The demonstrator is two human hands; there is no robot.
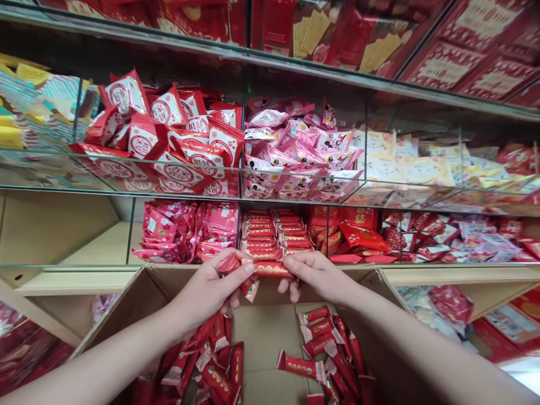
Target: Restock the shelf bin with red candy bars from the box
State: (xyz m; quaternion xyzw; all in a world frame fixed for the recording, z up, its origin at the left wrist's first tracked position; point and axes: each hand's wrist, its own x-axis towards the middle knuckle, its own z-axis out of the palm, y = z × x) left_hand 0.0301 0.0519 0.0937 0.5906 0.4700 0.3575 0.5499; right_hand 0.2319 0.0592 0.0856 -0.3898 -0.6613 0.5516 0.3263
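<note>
My left hand (pixel 213 289) and my right hand (pixel 314 275) meet at the glass front of the middle shelf bin. Together they pinch a long red wrapped candy bar (pixel 270 269) held level, and my left hand also grips more red bars (pixel 248 288) that hang below its fingers. Just behind, neat stacks of the same red bars (pixel 274 230) fill the bin. Below my hands an open cardboard box (pixel 261 332) holds several loose red bars (pixel 324 343) on its left and right sides.
Glass-fronted shelf bins hold red round-logo packets (pixel 169 140), pink packets (pixel 291 152), pale yellow packets (pixel 417 163) and pink sachets (pixel 185 230). An empty wooden compartment (pixel 63 230) is at the left. Red boxes (pixel 476 50) line the top shelf.
</note>
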